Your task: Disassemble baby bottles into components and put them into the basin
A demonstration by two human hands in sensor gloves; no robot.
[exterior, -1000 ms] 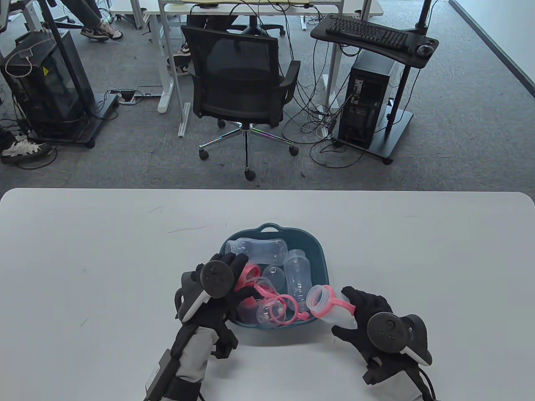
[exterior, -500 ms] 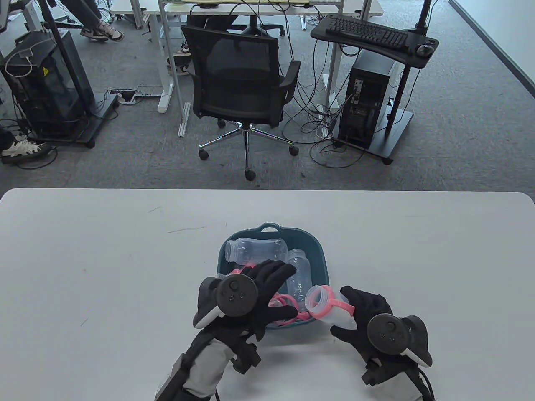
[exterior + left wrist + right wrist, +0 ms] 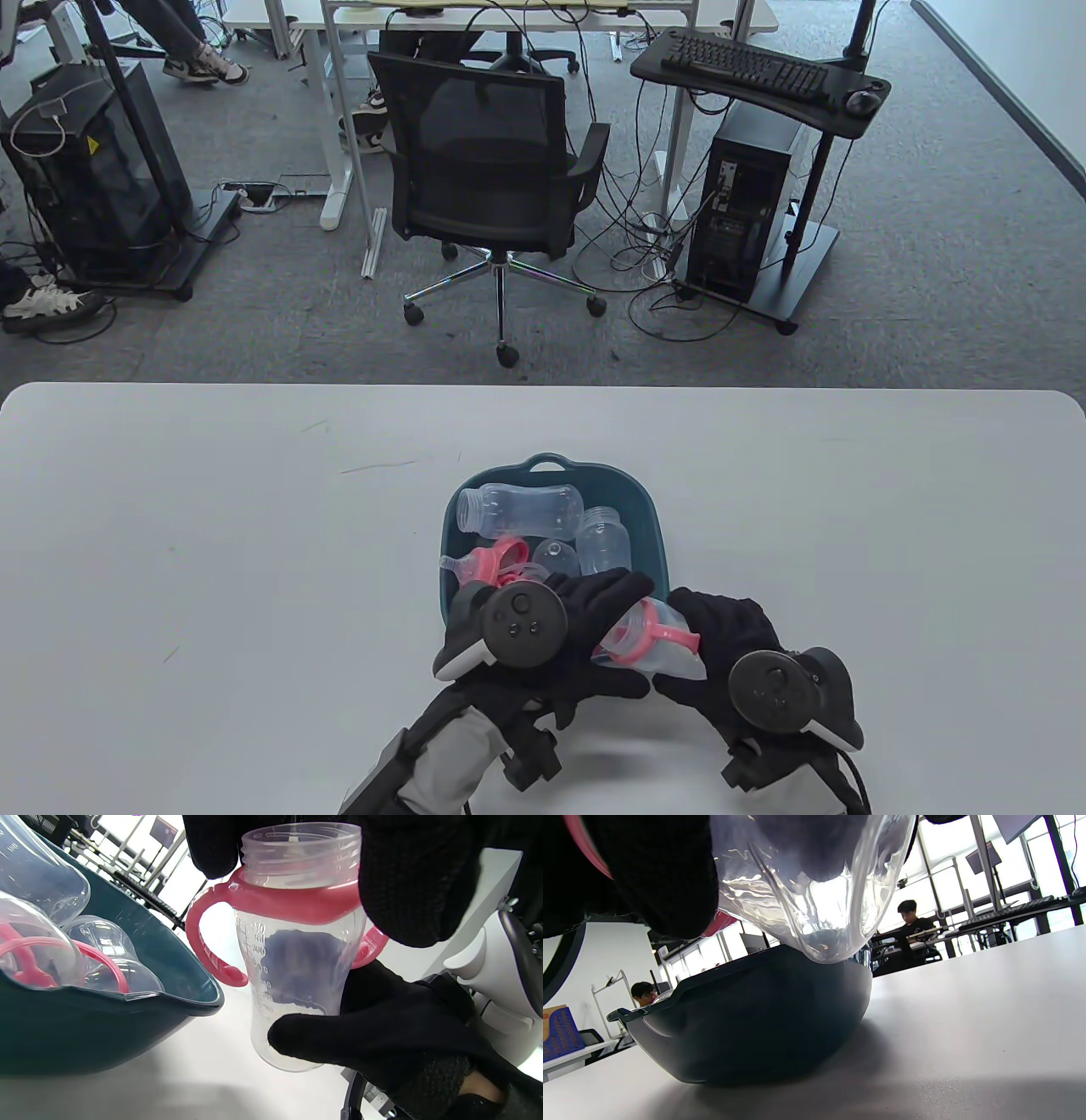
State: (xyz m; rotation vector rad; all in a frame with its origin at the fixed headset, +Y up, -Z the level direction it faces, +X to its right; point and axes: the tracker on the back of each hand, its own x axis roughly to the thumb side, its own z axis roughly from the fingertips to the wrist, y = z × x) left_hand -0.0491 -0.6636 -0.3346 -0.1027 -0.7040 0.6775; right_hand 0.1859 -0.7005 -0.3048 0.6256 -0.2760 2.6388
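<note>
Table view shows a white table with a few faint scratches on its smooth top, and beyond its far edge a grey carpet, a black mesh office chair and a black computer tower among loose cables. Near the table's front middle sits a dark teal plastic basin with rounded corners and a small loop handle on its far rim. Inside it lie two clear, ribbed bottle bodies on their sides, a clear dome-shaped piece, and pink rings with curved handles; the left hand covers the basin's near part. The left hand, in a black knit glove with a round black tracker on its back, reaches across the basin's near right corner, its fingers curled over the neck of a clear bottle that still wears a pink handle collar. In the left wrist view the fingers wrap the threaded open mouth and the collar just beneath it. Just to the right, the right hand, gloved the same way, grips the bottle's lower body, thumb across the front. The bottle is held tilted above the table beside the basin's rim; the right wrist view shows its rounded base clear of the tabletop.
</note>
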